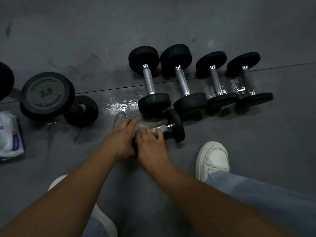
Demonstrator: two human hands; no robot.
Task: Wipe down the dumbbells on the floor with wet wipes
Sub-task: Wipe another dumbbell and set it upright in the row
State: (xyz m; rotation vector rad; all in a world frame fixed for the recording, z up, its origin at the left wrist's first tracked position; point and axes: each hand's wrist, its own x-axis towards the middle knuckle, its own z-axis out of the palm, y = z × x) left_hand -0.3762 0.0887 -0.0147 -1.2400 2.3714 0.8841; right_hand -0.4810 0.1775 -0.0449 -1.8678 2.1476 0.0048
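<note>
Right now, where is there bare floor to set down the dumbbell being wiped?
Bare grey floor lies right of the held black-headed chrome-handled dumbbell, between the four-dumbbell row and the white shoe; more lies between the white wipes pack and the left hand. Crowded: the held dumbbell lies close to the row.

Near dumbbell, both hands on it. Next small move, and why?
Probably slide the wipe along the handle toward the far head: the right hand holds the wipe at the handle's near part, the left hand steadies the near end, and bare chrome shows beyond.
</note>
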